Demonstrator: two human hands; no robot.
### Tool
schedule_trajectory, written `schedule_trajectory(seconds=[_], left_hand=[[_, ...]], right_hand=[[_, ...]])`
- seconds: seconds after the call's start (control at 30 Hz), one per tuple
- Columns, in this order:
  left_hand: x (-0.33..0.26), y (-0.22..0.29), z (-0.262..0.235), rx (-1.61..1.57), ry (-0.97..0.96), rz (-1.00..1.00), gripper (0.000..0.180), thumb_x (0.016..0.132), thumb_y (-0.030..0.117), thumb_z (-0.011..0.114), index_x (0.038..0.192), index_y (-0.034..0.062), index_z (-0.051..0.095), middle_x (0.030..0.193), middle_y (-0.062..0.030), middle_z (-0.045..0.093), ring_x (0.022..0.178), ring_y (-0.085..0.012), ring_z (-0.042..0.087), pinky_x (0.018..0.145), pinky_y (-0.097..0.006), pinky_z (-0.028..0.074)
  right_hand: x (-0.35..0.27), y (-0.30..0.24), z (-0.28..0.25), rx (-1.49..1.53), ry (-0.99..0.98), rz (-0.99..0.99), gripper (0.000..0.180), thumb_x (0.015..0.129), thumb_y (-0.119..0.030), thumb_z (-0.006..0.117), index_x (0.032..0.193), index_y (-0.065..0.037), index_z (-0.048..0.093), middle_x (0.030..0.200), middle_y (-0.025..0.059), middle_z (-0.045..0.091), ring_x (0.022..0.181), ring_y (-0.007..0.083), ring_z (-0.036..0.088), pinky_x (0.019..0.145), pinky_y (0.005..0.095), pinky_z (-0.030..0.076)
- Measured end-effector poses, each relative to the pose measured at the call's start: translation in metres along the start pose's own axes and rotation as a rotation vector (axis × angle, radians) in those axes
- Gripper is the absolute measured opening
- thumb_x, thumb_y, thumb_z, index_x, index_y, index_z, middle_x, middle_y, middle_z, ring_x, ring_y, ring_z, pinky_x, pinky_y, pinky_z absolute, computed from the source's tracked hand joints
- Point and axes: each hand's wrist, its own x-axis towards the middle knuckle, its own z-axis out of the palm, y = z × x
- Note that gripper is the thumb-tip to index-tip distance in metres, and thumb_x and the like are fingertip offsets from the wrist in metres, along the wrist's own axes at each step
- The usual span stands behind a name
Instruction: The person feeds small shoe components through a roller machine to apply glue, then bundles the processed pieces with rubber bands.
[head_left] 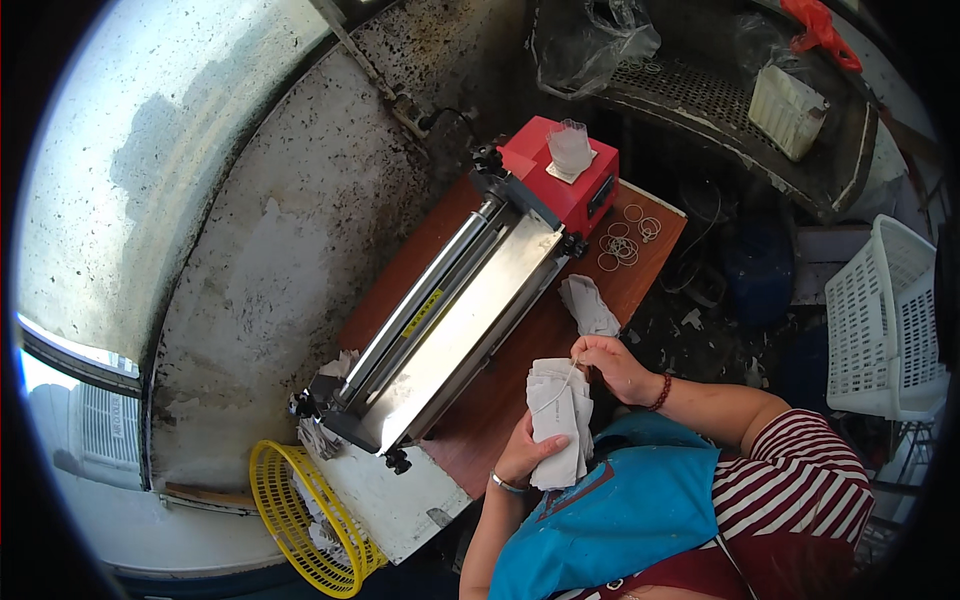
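Observation:
My left hand [522, 452] grips the lower left side of a thick stack of white paper slips [556, 425], its thumb pressed on top. A pale rubber band [556, 397] crosses the upper part of the stack at a slant. At the stack's upper right, my right hand [612, 366] pinches the end of that band. The stack is held above my lap, by the table's near edge. Just beyond my right hand, a second bunch of white slips [590, 306] lies on the brown table [470, 440].
A roller machine [455, 320] with a red housing [535, 155] fills most of the table. Loose rubber bands [622, 246] lie beside it. A yellow basket [262, 500] with paper scraps stands at the left, a white plastic basket [870, 320] at the right. A grimy wall rises behind.

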Motion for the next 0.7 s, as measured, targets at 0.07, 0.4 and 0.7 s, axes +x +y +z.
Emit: schedule_trajectory(seconds=[0.07,0.4,0.7], left_hand=[[0.005,0.0,0.007,0.074,-0.086,-0.037,0.081,0.067,0.026,0.085,0.133,0.0044,0.044,0.12,-0.007,0.056,0.108,-0.018,0.056,0.094,-0.034,0.046],[0.018,-0.027,-0.005,0.0,0.063,-0.085,0.062,0.074,0.021,0.078,0.125,0.0033,0.047,0.109,-0.0077,0.06,0.093,-0.0176,0.061,0.083,-0.033,0.052],[0.068,-0.072,-0.036,-0.319,0.408,-0.033,0.052,0.084,0.015,0.063,0.13,0.0034,0.042,0.114,-0.0127,0.059,0.099,-0.0254,0.062,0.085,-0.038,0.053]], right_hand=[[0.012,0.017,-0.013,0.11,0.065,-0.05,0.01,0.093,-0.015,0.048,0.088,-0.009,0.054,0.069,-0.0038,0.049,0.06,0.0041,0.045,0.053,0.0189,0.036],[0.096,0.014,-0.168,-0.905,0.585,-0.285,0.017,0.084,-0.016,0.061,0.096,-0.004,0.066,0.078,0.0071,0.065,0.073,0.0189,0.063,0.068,0.0315,0.049],[0.097,0.014,-0.184,-1.202,0.512,-0.237,0.027,0.081,-0.009,0.059,0.107,-0.005,0.065,0.106,0.0154,0.06,0.1,0.0312,0.059,0.088,0.0383,0.047]])
